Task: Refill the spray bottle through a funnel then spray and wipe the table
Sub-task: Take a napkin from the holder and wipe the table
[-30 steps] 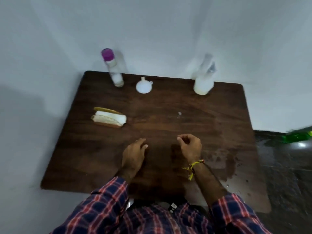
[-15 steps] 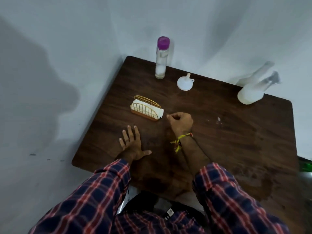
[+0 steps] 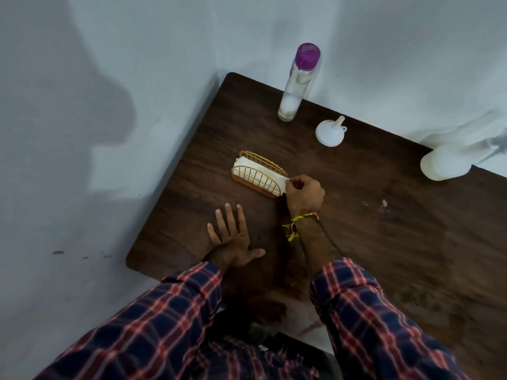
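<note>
From overhead, the right hand (image 3: pixel 303 194) pinches a napkin (image 3: pixel 277 180) at the wire holder (image 3: pixel 259 174) near the table's (image 3: pixel 384 256) left edge, probably for wiping, while the left hand (image 3: pixel 233 237) lies flat, fingers spread, steadying near the front edge. The spray bottle (image 3: pixel 450 163) stands well apart at the far edge, with the funnel (image 3: pixel 330 131) and purple-capped bottle (image 3: pixel 297 83) toward the far-left corner

White spray bottle (image 3: pixel 445 164), blurred, at table's far right edge. White funnel (image 3: pixel 330 132), mouth down, spout up. Clear, purple-capped bottle (image 3: pixel 297 83) upright near corner. Napkins (image 3: pixel 259 175) in wire holder.

Right hand (image 3: pixel 303 194) now onto napkins (image 3: pixel 263 176).
</note>
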